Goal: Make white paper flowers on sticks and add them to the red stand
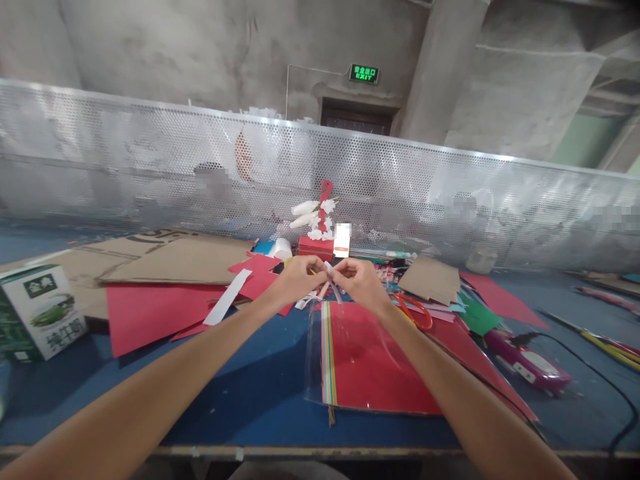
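Observation:
Close together over the middle of the table, my left hand [303, 275] and my right hand [356, 277] pinch a small piece of white paper [329, 267] between their fingertips. Its exact shape is partly hidden by the fingers. Below the hands lie pale paper scraps [309, 299]. Nearer to me rests a clear-wrapped pack of coloured paper [380, 360], with a red sheet on top. Behind my hands stands a red box [316, 248] with white paper flowers [320, 219] and a red loop above it.
Brown cardboard [175, 260], red sheets [155, 313] and a white strip [227, 298] lie left, beside a milk carton [43, 310]. Orange-handled scissors [415, 312] and a purple device [530, 360] with a black cable are right. A phone [342, 241] stands before the perforated metal screen [400, 180].

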`<state>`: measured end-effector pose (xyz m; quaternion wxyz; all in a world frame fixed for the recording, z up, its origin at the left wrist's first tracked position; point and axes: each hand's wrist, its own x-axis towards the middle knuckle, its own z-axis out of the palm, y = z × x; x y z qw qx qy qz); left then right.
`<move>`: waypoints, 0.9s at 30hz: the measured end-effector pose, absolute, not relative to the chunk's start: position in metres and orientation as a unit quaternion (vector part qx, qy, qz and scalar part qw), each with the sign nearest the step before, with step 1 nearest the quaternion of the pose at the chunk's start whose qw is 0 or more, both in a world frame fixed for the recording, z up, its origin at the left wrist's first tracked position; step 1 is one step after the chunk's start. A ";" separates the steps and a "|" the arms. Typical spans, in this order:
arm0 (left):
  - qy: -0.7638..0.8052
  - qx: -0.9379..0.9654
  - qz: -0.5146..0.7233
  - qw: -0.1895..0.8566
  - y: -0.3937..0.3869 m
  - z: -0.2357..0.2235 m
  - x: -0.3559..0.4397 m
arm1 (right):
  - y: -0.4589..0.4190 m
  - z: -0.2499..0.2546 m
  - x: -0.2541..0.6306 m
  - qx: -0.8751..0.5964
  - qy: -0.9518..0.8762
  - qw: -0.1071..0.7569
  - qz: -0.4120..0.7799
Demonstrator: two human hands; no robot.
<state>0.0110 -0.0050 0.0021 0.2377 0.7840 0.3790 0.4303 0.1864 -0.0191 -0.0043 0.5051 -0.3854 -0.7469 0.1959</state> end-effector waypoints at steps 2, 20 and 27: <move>0.370 0.782 0.434 0.252 -0.004 0.002 0.011 | -0.019 -0.004 0.187 -0.381 -0.746 0.508 0.202; 0.371 0.798 0.421 0.219 -0.005 -0.001 0.008 | -0.023 0.001 0.189 -0.401 -0.773 0.470 0.147; 0.370 0.804 0.421 0.197 -0.012 0.003 0.009 | -0.022 -0.002 0.188 -0.427 -0.776 0.453 0.107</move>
